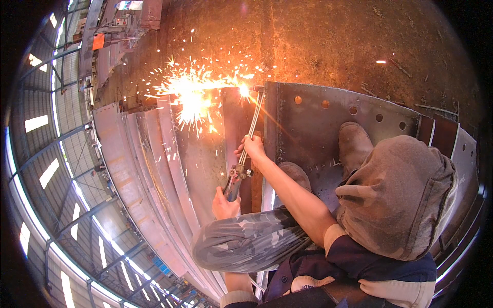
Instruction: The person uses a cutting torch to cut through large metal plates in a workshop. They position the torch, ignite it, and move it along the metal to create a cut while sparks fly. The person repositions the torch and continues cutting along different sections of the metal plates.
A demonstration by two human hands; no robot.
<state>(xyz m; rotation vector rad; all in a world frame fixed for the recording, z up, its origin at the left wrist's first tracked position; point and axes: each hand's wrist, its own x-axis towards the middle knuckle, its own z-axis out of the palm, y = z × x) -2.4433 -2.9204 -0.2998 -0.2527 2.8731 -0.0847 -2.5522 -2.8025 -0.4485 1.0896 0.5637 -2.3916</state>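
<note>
A cutting torch [255, 115] with long metal tubes slants up from my knees to the steel. My left hand [226, 205] is closed round its handle, low beside my bent left knee. Higher up, my right hand [251, 148] grips the tubes above the valve knobs [241, 171]. The torch head [258, 88] is at the top end of a steel plate [318, 128] that has a row of round holes. Bright sparks [192, 97] spray leftward from a glowing spot beside the head. Their glare hides the edge being cut.
My boots [354, 141] stand on the plate with holes. Long steel strips [149, 169] lie side by side to the left. Beyond stretches a rusty brown surface [328, 41] with a small glowing bit [381, 62] on it. An orange object [98, 41] is at the far left.
</note>
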